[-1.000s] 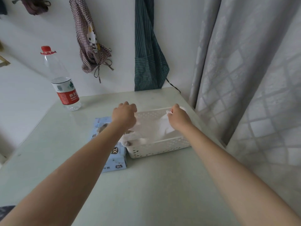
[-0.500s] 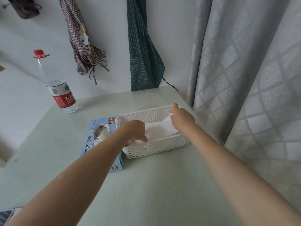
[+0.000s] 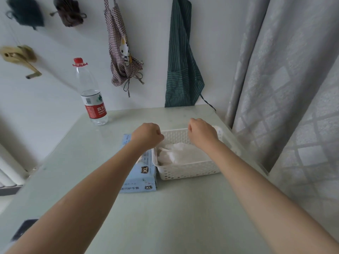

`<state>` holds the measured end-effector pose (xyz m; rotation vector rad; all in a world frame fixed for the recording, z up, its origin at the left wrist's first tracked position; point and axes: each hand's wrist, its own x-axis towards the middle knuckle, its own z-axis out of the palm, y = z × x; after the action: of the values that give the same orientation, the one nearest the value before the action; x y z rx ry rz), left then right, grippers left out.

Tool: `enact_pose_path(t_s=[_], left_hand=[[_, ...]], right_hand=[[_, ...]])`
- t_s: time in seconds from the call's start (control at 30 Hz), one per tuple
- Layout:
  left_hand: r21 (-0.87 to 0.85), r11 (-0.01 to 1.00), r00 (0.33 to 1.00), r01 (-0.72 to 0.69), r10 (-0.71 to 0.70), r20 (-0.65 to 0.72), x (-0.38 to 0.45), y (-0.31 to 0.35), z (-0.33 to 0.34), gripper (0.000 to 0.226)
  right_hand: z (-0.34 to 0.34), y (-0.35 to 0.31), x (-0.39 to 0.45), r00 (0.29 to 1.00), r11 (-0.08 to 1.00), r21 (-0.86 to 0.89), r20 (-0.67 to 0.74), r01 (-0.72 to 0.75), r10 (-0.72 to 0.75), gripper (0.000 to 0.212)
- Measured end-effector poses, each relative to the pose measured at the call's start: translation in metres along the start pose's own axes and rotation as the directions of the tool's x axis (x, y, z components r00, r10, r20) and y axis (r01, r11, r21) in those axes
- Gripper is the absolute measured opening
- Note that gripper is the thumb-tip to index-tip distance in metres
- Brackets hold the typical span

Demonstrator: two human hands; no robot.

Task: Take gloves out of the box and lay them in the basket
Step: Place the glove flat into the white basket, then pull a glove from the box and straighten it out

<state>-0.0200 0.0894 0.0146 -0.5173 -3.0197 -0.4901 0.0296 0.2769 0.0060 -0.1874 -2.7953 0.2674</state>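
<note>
Just one camera here, worn on the person's head, wide-angle, looking forward and down. Both forearms come in from the bottom corners and meet near the middle of the frame, so the left hand (image 3: 147,135) and right hand (image 3: 201,132) sit close to center. The pale green surface (image 3: 165,217) fills the lower half, near the lens. The white wall (image 3: 150,52) takes the upper half and a curtain (image 3: 286,88) fills the right side. Straight lines bow toward the edges.
</note>
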Motion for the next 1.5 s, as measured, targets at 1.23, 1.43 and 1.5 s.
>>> enact_pose_path(t_s=[1.23, 1.43, 1.5], left_hand=[[-0.698, 0.714, 0.961, -0.057, -0.15, -0.232, -0.05, -0.083, -0.041, 0.007], [-0.887, 0.456, 0.969, -0.072, -0.178, -0.17, -0.058, -0.073, -0.056, 0.004], [-0.886, 0.462, 0.964, -0.048, -0.21, -0.162, -0.06, -0.07, -0.053, 0.002]], right_hand=[[-0.03, -0.131, -0.004, 0.998, 0.691, 0.72, 0.064, -0.06, 0.019, 0.028], [-0.025, -0.116, -0.016, 0.965, 0.644, 0.753, 0.246, -0.135, -0.085, 0.036], [-0.022, -0.115, -0.02, 0.973, 0.624, 0.771, 0.219, -0.126, -0.075, 0.02]])
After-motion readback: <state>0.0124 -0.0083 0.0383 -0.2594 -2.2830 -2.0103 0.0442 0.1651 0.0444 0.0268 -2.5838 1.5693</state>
